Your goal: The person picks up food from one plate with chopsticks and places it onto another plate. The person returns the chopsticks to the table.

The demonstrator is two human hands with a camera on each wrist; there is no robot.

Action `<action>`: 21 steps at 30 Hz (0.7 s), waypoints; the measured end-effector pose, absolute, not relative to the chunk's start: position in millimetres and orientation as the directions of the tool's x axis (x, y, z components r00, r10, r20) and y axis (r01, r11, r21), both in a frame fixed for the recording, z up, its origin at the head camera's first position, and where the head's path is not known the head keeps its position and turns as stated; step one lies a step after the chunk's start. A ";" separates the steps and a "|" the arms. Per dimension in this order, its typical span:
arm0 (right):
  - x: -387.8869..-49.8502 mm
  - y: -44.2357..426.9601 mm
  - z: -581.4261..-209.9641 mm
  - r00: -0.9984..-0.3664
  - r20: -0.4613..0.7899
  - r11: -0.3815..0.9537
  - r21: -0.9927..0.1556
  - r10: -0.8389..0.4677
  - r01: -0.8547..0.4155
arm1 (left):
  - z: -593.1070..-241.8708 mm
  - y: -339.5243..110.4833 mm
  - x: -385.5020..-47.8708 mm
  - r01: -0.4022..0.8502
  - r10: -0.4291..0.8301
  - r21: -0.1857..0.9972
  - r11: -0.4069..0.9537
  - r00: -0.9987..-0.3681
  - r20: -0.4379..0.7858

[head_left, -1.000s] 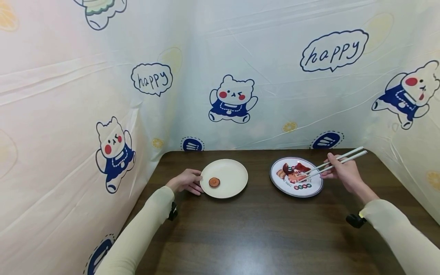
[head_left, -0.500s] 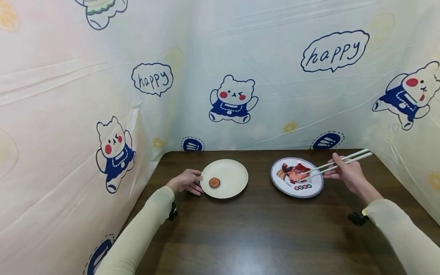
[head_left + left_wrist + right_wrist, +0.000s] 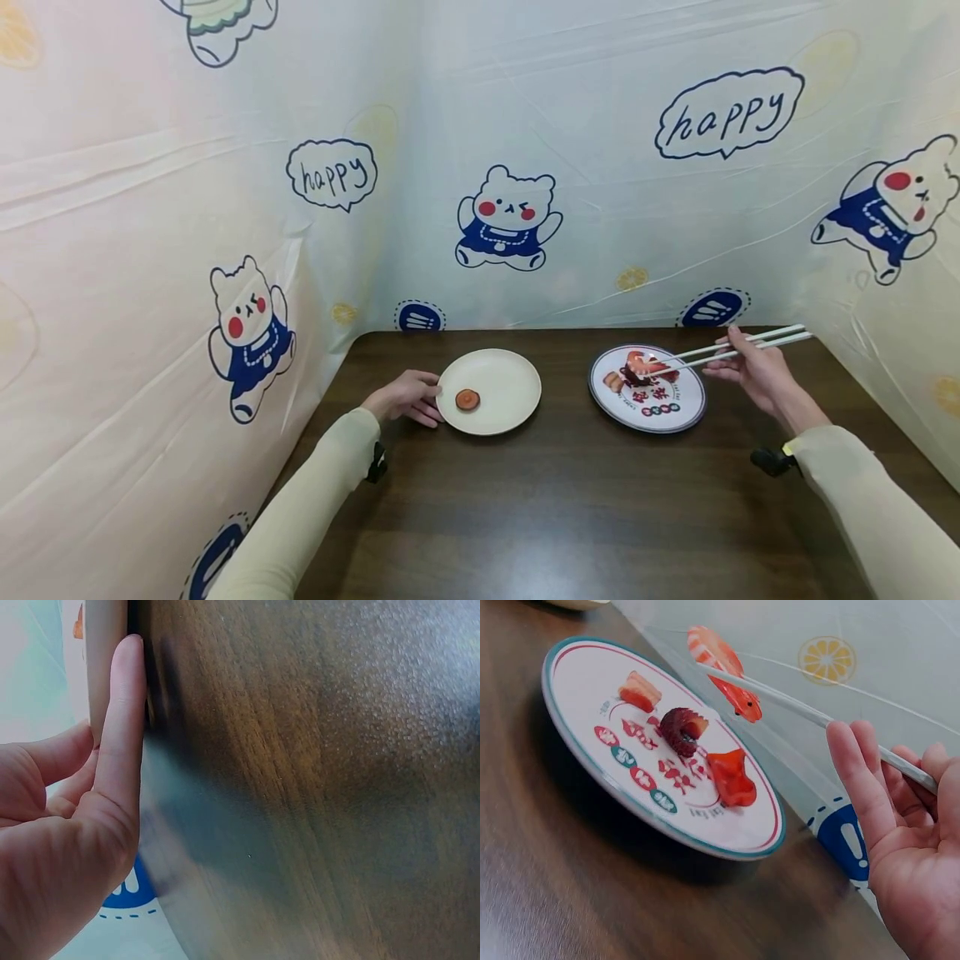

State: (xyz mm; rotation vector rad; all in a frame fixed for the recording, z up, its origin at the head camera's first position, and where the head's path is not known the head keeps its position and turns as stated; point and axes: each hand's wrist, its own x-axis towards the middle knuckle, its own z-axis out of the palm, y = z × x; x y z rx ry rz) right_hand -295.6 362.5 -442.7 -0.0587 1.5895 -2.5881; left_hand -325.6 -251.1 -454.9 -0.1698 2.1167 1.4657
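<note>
Above the printed plate (image 3: 618, 404), a shrimp (image 3: 725, 671) is hanging at the tips of the chopsticks (image 3: 780, 697), its long axis slanting across them in the right wrist view. The right hand (image 3: 768, 377) is gripping the chopsticks in its fingers, so the shrimp is hanging to the left of that hand, out at their far end – and that hand is sitting closest to it. Further left, across a strip of table (image 3: 564, 385), the plain plate (image 3: 510, 383) is resting with a round slice (image 3: 467, 400) near its lower left edge. The left hand (image 3: 407, 394) is touching that plate's left rim – whether its fingers are pinching the rim, I cannot tell – so it is lying right beside the plain plate and well apart from the shrimp. On the printed plate, a dark piece (image 3: 676, 735) is lying between a pink piece (image 3: 640, 691) and a red piece (image 3: 733, 780), and a curtain (image 3: 570, 83) is hanging behind both plates
</note>
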 end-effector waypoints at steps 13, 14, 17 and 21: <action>-309.9 358.5 -436.1 -0.973 0.006 -0.533 -0.838 -0.232 0.122 | -456.6 -252.1 -326.6 -0.400 0.206 0.827 0.394 -0.839 -0.504; -311.1 358.2 -435.2 -0.970 0.016 -0.539 -0.833 -0.241 0.121 | -456.8 -252.2 -326.9 -0.402 0.204 0.827 0.394 -0.839 -0.505; -313.9 356.2 -431.6 -0.962 0.042 -0.539 -0.835 -0.269 0.114 | -457.0 -252.1 -327.3 -0.409 0.196 0.823 0.395 -0.837 -0.511; -316.4 353.5 -427.2 -0.949 0.062 -0.520 -0.846 -0.309 0.114 | -456.7 -251.7 -327.8 -0.421 0.186 0.817 0.394 -0.834 -0.519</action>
